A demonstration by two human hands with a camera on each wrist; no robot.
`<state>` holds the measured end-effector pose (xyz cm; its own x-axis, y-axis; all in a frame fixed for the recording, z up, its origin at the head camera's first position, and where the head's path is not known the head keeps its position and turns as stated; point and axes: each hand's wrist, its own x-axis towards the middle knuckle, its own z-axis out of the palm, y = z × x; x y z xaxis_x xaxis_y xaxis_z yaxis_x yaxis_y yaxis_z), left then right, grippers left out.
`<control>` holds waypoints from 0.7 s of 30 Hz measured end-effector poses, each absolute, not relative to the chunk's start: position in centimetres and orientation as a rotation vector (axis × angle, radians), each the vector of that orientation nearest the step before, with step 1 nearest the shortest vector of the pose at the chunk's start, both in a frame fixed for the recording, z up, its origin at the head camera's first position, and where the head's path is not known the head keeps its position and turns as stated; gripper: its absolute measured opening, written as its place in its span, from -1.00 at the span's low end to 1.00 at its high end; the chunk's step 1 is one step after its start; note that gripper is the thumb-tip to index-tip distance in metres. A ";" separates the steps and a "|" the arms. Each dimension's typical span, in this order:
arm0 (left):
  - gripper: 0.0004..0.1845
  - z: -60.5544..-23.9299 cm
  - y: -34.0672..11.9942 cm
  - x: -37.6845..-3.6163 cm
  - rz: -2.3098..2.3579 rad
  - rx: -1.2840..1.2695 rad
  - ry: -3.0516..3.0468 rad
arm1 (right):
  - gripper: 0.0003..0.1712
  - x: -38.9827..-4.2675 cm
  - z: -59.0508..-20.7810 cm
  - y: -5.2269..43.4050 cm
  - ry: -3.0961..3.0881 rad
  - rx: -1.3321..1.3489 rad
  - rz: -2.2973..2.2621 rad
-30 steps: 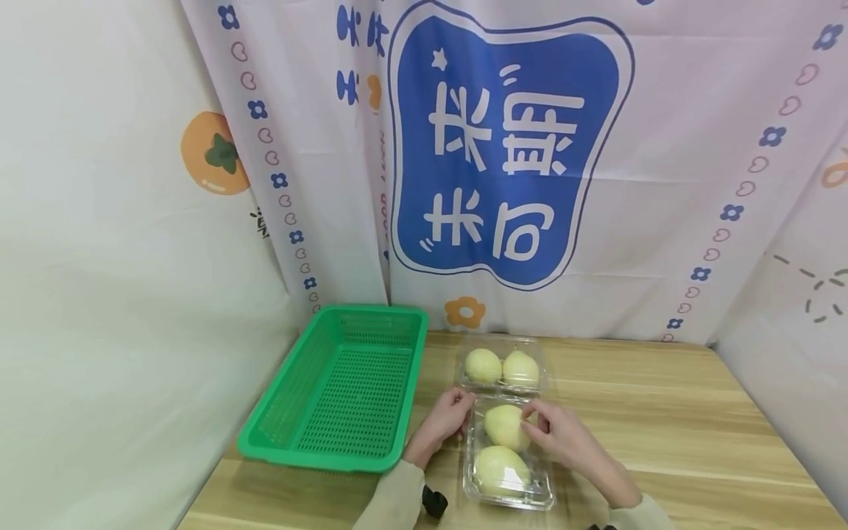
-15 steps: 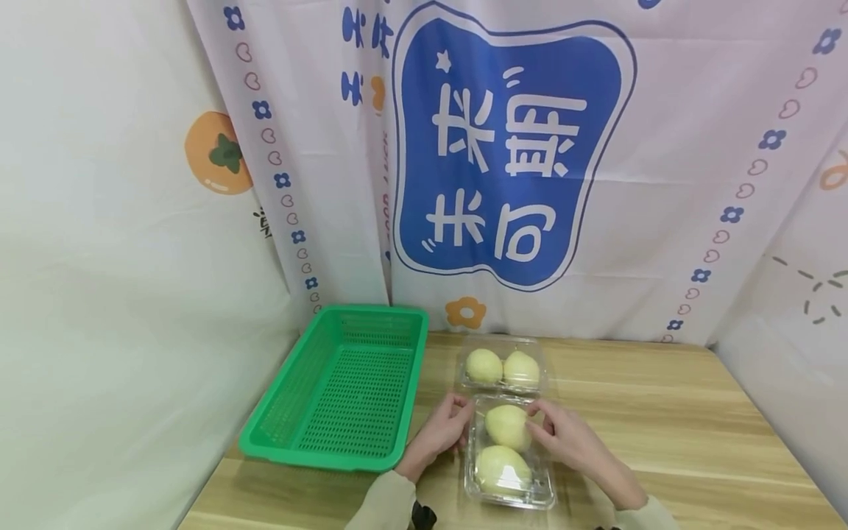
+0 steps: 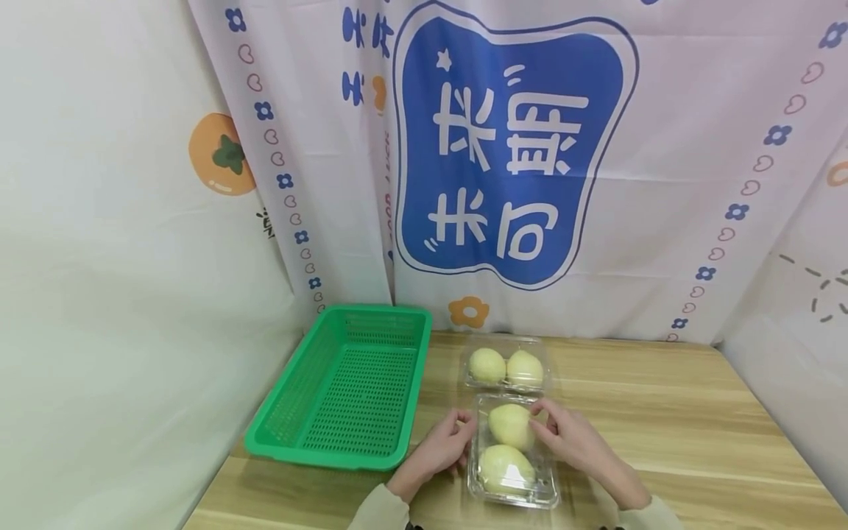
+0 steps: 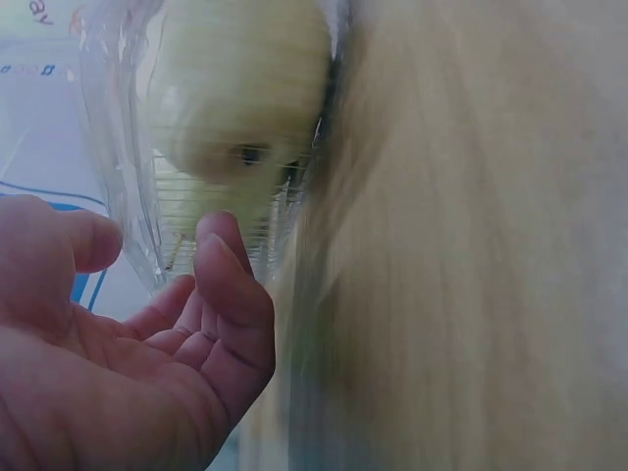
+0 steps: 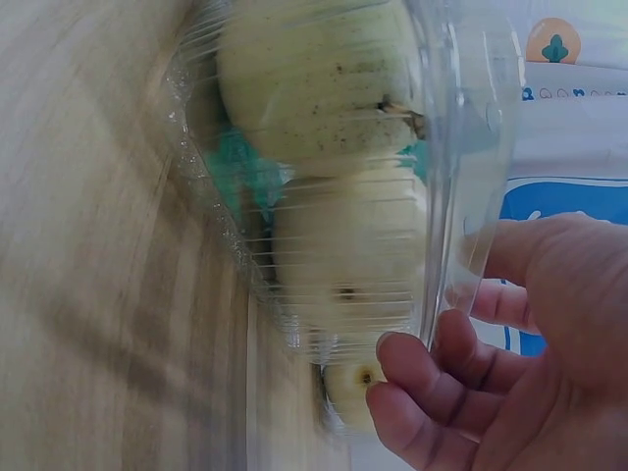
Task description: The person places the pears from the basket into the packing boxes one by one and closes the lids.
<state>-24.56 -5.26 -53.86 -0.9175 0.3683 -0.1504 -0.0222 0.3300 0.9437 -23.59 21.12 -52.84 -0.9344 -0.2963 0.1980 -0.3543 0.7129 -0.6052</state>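
Observation:
Two pale yellow pears (image 3: 506, 470) lie inside a clear plastic clamshell box (image 3: 514, 501) at the front middle of the table in the head view. My left hand (image 3: 447, 445) is beside the box's left side. In the left wrist view, that hand (image 4: 147, 343) has its thumb and bent fingers apart, with the fingertips close to the ribbed wall. At the box's far right side, my right hand (image 3: 571, 440) pinches the rim. The right wrist view shows this hand's thumb by the lid edge and its fingertips (image 5: 407, 358) at the rim below.
A second clear box (image 3: 506, 344) holding two pears stands just behind the first, near the back edge. To the left is a green perforated basket (image 3: 404, 434). A printed curtain (image 3: 636, 309) hangs behind the wooden table (image 3: 662, 412).
My left hand has slid from the box's far left corner toward me along its left side. My right hand stays at the right rim, and the box has hardly moved.

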 end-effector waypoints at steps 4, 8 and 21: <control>-0.69 -53.8 -5.5 -24.1 1.579 0.349 2.259 | -0.79 -23.6 -52.8 21.2 -2.824 0.541 1.034; -0.69 -53.7 -5.6 -24.0 1.586 0.375 2.214 | -0.80 -23.6 -52.7 21.3 -2.811 0.545 1.039; -0.66 -54.3 -6.7 -23.6 1.622 0.376 2.041 | -0.78 -23.6 -52.8 21.1 -2.809 0.544 1.051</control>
